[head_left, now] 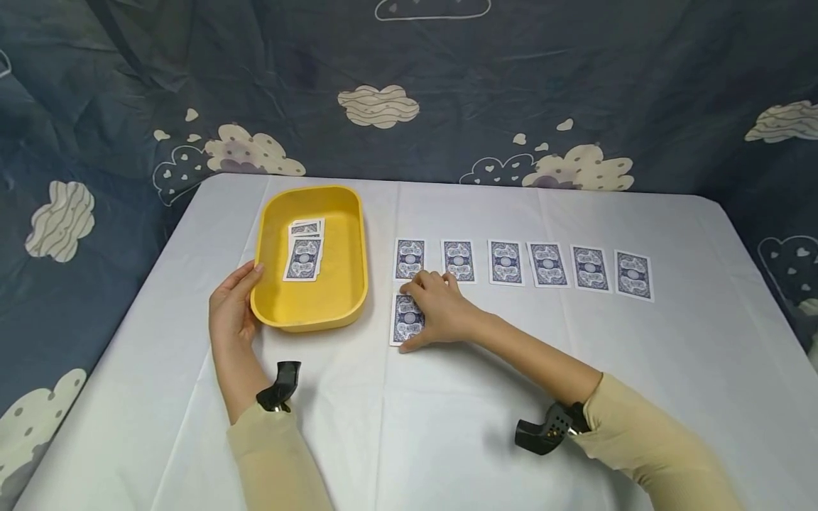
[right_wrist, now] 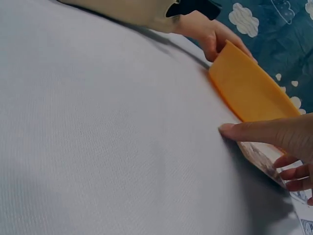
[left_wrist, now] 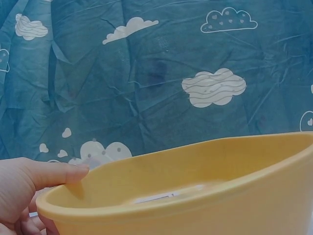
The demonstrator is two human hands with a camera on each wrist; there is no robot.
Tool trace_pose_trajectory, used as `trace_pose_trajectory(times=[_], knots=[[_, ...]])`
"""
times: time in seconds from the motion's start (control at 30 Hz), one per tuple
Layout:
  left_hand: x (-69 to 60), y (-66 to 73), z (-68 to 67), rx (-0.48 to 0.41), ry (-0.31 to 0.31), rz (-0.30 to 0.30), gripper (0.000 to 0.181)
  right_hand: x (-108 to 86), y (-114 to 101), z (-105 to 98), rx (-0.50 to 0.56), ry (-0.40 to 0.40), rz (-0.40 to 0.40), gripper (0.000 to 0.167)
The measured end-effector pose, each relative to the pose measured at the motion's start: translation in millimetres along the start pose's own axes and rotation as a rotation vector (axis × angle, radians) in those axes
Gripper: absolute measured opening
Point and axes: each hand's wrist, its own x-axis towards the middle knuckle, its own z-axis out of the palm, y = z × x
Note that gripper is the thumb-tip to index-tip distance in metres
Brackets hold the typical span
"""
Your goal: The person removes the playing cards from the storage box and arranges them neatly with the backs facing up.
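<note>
While your left hand point(head_left: 233, 305) pinches the left rim of the yellow tray point(head_left: 313, 304), with its thumb over the top and its fingers outside, your right hand point(head_left: 444, 312) is over the near card point(head_left: 404, 323). Your right thumb is at the near edge of that card, and your fingers are bent at its far edge. You cannot tell if they pinch it or just touch it. The card lies flat or almost flat, with its blue back up, to the right of the tray.

Just past it is a row of six cards point(head_left: 506, 262), going from left to right. They have blue backs up too, and the one at the left end is just beyond your right fingers. Inside the tray, you have a messy little pile of cards point(head_left: 302, 260). It sits on the far left part of the white table point(head_left: 358, 440). A dark cloth point(head_left: 460, 71) with pale clouds hangs behind it all. Your sleeves point(head_left: 652, 440) are tan, and you wear a black camera point(head_left: 281, 387) on your left wrist.
</note>
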Motion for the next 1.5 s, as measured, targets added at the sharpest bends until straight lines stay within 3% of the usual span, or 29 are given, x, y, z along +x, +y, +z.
trace_pose_trajectory(times=[0.4,0.6,0.8,1.03,1.3,1.4,1.5], knots=[[1.7,-0.8,0.0,0.006,-0.001,-0.003,0.030,0.7,4,3,-0.047,0.046,-0.007,0.089],[2.2,-1.2,0.0,0.001,0.005,0.004,0.033,9.6,4,-10,-0.055,0.130,-0.039,0.073],[1.3,-1.3,0.6,0.014,0.000,0.001,0.036,26.5,1,-34,-0.011,0.168,-0.033,0.074],[0.8,0.0,-0.6,0.033,0.005,0.005,0.030,60.2,-21,-45,0.065,0.208,-0.057,0.072],[2.0,4.0,-6.8,0.024,0.011,0.014,0.021,112.6,-69,-30,0.075,0.130,-0.157,0.075],[3.0,2.4,-5.2,0.038,0.003,0.011,0.022,131.6,-77,-22,0.046,0.085,-0.127,0.079],[3.6,0.0,-2.7,0.062,-0.017,0.001,0.026,149.6,-79,-13,0.009,0.028,-0.041,0.082]])
